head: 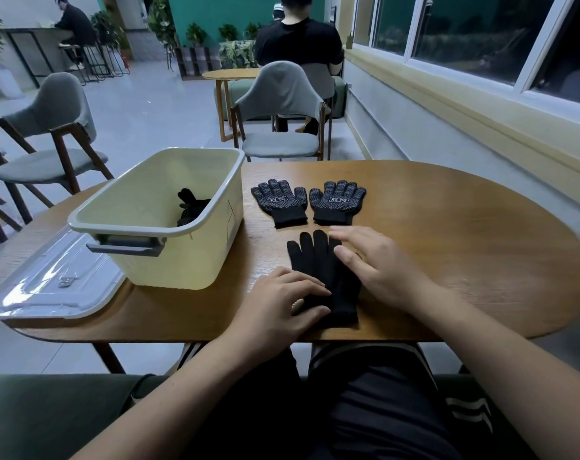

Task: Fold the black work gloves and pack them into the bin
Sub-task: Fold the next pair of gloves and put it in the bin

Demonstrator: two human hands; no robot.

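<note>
Left hand (277, 302), right hand (381, 267) on glove (311, 260)

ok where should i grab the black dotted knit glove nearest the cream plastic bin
Probably by its plain ribbed cuff, pinched from the near side. The black dotted knit glove lies flat, fingers pointing away, cuff facing you, so that edge is likely easiest to lift. The cream plastic bin stands close beside it, crowding a sideways approach.

Plain black glove (315, 260) lies flat nearest, two dotted gloves (280, 199) (336, 200) beyond, another glove (192, 207) inside cream bin (189, 260).
</note>
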